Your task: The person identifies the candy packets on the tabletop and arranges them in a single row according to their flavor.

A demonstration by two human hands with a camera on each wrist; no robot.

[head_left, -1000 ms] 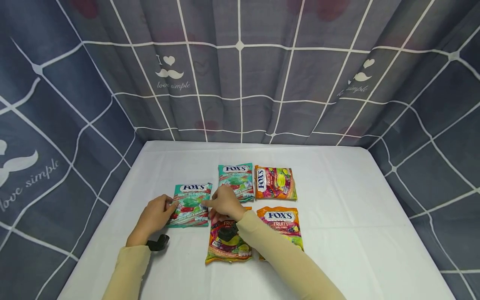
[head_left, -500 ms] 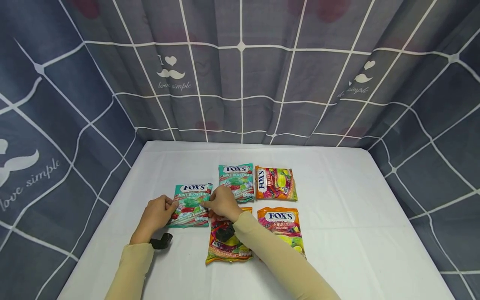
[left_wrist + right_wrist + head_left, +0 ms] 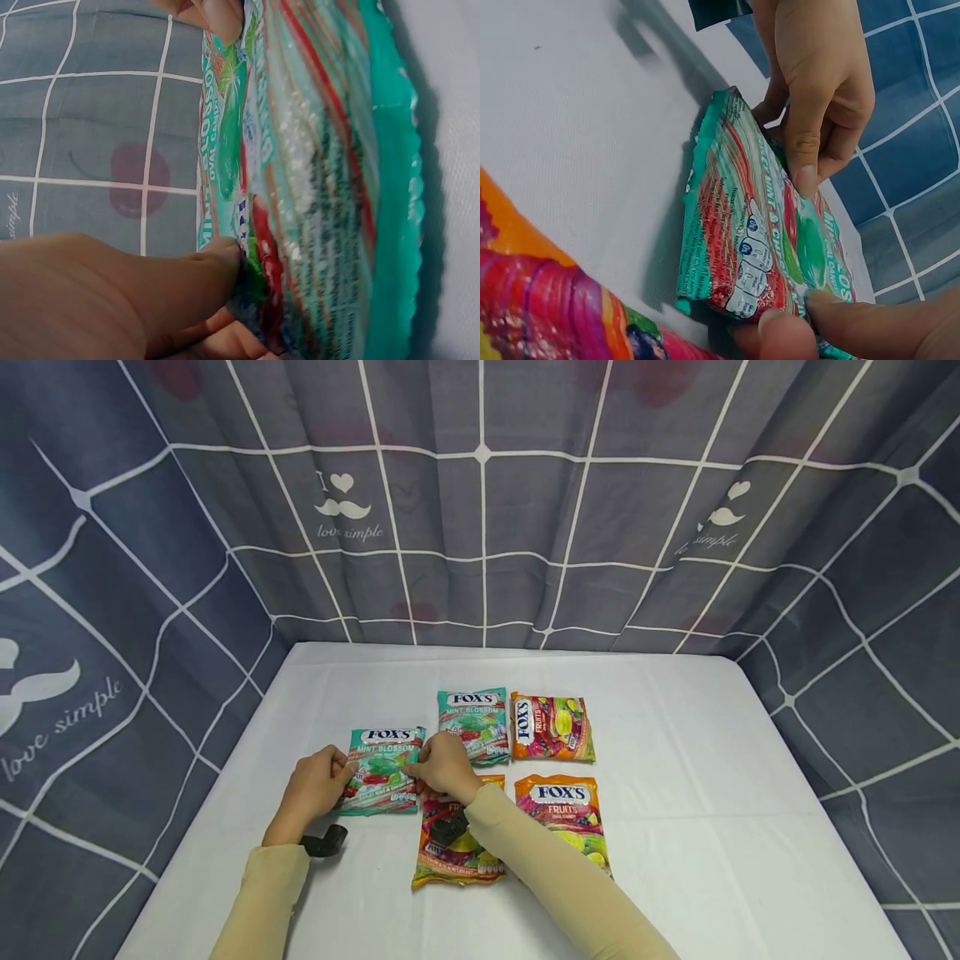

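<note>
A green bag of mint candy (image 3: 381,777) lies at the left of the group in the head view. My left hand (image 3: 313,787) pinches its left edge, with the thumb (image 3: 217,266) on the printed front and fingers curled beneath. On the opposite edge, my right hand (image 3: 447,766) pinches the same bag between thumb and fingers, as the right wrist view shows. Under my right wrist lies an orange bag of fruit candy (image 3: 453,860), partly hidden by the hand and sleeve. A second green mint candy bag (image 3: 474,714) sits just beyond my right hand.
Another orange fruit candy bag (image 3: 557,727) lies turned sideways at the back right. In front of it is one more orange bag (image 3: 570,814), partly covered by my right sleeve. A white cloth covers the table (image 3: 697,827); checked curtains (image 3: 525,502) enclose it on three sides.
Both hands keep their grip on the green bag, which stays in place. My left forearm has shifted slightly to the right, and the right sleeve slightly left, uncovering more of the front-right orange bag.
</note>
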